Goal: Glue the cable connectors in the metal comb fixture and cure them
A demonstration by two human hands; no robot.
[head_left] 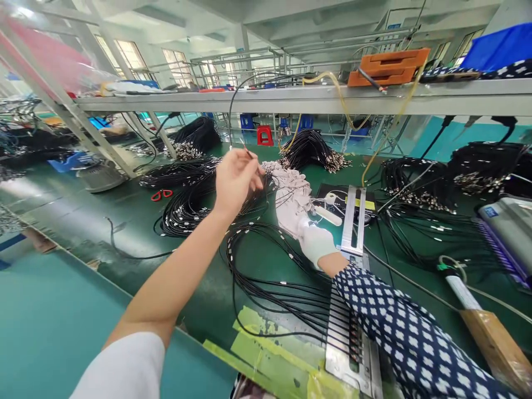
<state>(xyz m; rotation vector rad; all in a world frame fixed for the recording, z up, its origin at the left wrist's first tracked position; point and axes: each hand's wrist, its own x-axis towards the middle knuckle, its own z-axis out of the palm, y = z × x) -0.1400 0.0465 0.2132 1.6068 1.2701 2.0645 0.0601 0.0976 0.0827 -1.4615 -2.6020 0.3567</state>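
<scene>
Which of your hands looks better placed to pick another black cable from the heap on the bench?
Probably the right hand: gloved, it lies low by the loose cables. The left hand is raised, pinching a thin cable.

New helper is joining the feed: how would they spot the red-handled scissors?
Start at the green workbench, on its left half. The red-handled scissors lie flat just left of the coiled black cable bundles, the only red thing on that stretch.

Red-handled scissors lie on the green workbench beside coiled cable bundles, while an orange case sits on the metal shelf above, and a red stool stands beyond.
</scene>
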